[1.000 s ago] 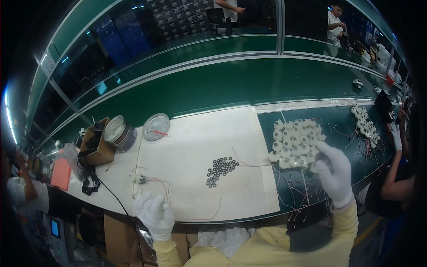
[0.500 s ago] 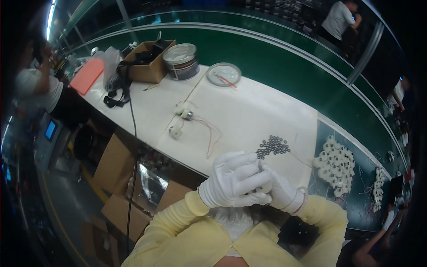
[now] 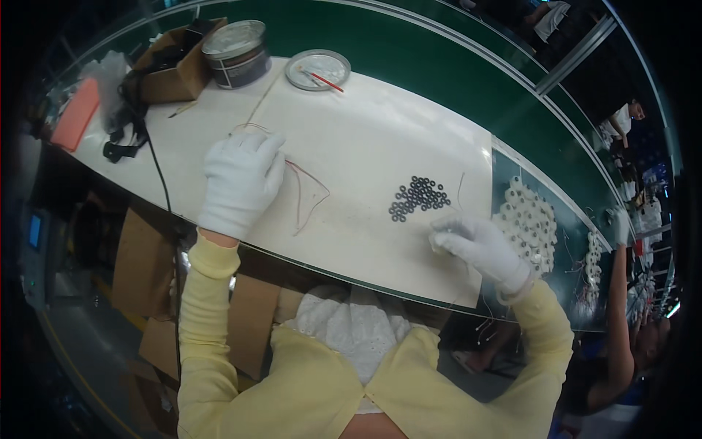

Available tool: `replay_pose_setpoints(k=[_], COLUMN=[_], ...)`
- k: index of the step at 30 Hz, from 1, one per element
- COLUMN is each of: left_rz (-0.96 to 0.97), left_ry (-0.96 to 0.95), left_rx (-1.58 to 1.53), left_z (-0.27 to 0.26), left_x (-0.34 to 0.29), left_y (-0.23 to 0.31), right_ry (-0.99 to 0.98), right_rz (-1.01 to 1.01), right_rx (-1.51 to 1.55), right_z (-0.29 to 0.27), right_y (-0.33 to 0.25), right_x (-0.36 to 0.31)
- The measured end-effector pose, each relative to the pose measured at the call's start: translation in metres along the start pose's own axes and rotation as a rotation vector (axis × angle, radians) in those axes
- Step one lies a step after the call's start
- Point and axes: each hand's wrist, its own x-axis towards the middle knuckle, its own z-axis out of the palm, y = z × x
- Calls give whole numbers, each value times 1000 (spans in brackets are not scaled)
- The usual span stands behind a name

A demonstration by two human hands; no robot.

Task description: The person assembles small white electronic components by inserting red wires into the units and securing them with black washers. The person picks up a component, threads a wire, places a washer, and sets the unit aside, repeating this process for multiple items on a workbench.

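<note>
My left hand (image 3: 245, 179), in a white glove, reaches over the left part of the white table with its fingers curled together. It covers the spot where small white wired parts lay, so what its fingers hold is hidden. Thin red wires (image 3: 311, 179) stick out from beside it. Low over the table at right, my gloved right hand (image 3: 482, 250) is closed, with a small whitish part (image 3: 439, 240) at its fingertips, partly hidden and blurred. Just beyond that hand lies a loose pile of small black rings (image 3: 420, 196).
Many white round parts (image 3: 530, 219) stand clustered on a green mat at right. At the back are a round lid (image 3: 298, 73) with a red stick, a large tin (image 3: 238, 64) and a cardboard box (image 3: 175, 77). A black cable (image 3: 157, 172) crosses the table's left edge.
My hands have parted from being together in front of me. The left has moved to the wired parts on the left, the right outward beside the ring pile. The whole view has shifted.
</note>
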Motion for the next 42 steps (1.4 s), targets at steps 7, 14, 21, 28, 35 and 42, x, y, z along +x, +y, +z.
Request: replay_pose_setpoints(k=[7, 14, 21, 28, 35, 42], left_rz=[4, -98, -33, -153, -140, -138], left_ry=[-40, -2, 7, 3, -39, -16], left_rx=[-63, 60, 6, 22, -23, -112], left_z=[17, 19, 16, 18, 11, 10], left_x=[2, -9, -8, -9, -13, -3], left_y=[8, 1, 4, 7, 12, 17], right_ry=[254, 372, 359, 330, 359, 465], right_rz=[-104, -119, -101, -154, -171, -316], right_rx=[-253, -636, -612, -699, -799, -1043], right_z=[-19, -30, -32, -38, -32, -9], right_y=[20, 18, 13, 12, 9, -2], right_x=[8, 16, 20, 22, 27, 26])
